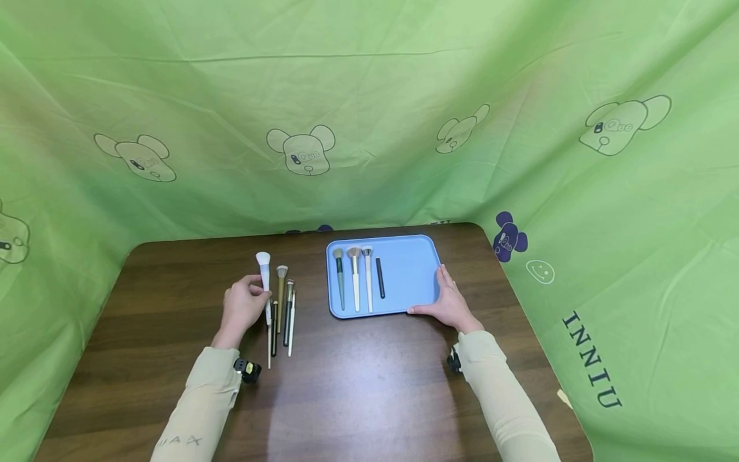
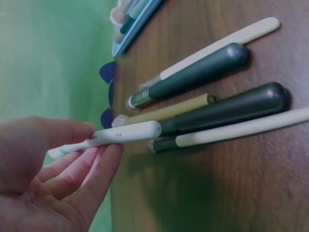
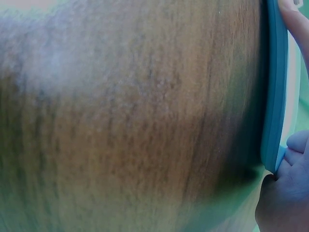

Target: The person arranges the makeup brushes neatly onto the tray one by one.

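Observation:
My left hand (image 1: 242, 307) pinches a white makeup brush (image 1: 265, 273) between thumb and fingers, its pale bristles toward the far side. In the left wrist view, the rounded handle end (image 2: 140, 131) points over several loose brushes. Among these are a gold-handled brush (image 1: 281, 289), a dark green brush (image 1: 287, 321), a black-handled brush (image 1: 274, 333) and a slim white-handled brush (image 1: 292, 327). My right hand (image 1: 450, 304) grips the near right corner of a blue tray (image 1: 410, 273), thumb along the front rim, fingers at the right side.
On the tray's left half lie a green brush (image 1: 340, 282), two white-handled brushes (image 1: 355, 282) and a short black stick (image 1: 380, 279), side by side. The brown wooden table (image 1: 358, 391) meets a green printed cloth (image 1: 381, 179) at the back and sides.

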Demonstrator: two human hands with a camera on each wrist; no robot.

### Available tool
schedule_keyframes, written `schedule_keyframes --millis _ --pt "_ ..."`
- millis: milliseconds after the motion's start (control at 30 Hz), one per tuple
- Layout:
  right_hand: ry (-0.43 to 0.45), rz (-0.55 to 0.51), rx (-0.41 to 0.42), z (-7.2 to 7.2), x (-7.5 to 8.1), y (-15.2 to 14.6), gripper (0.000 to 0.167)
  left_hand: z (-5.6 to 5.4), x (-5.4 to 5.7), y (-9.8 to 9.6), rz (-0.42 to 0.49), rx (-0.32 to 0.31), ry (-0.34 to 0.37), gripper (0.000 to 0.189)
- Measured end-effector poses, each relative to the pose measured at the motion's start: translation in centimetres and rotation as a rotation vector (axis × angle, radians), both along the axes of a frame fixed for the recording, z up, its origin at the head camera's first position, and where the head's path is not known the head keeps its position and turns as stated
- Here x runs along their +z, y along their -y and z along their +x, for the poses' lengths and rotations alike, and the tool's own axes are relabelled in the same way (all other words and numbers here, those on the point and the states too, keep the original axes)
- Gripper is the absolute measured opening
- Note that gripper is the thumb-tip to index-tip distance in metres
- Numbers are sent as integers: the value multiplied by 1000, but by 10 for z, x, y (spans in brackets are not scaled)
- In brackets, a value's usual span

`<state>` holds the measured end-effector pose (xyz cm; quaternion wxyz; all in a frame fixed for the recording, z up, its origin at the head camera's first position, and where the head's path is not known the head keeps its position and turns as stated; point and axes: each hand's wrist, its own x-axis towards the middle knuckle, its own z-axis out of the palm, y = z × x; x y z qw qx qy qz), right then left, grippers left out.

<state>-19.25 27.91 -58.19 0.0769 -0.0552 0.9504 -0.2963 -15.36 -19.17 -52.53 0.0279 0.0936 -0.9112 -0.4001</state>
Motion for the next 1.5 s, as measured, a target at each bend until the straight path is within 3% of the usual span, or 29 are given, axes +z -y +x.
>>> schedule_keyframes --millis 467,767,1067,1500 --pt "-2 3 -2 0 0 0 143 -17 3 -26 50 -23 -82 35" --pt "-9 -4 3 -2 -4 -1 143 -26 1 -53 99 -63 -84 35" --pt "-12 5 1 -1 -2 0 142 -33 1 -79 91 -103 -93 35" --pt "-18 0 0 -1 -1 1 142 -44 3 -117 140 -141 -61 34"
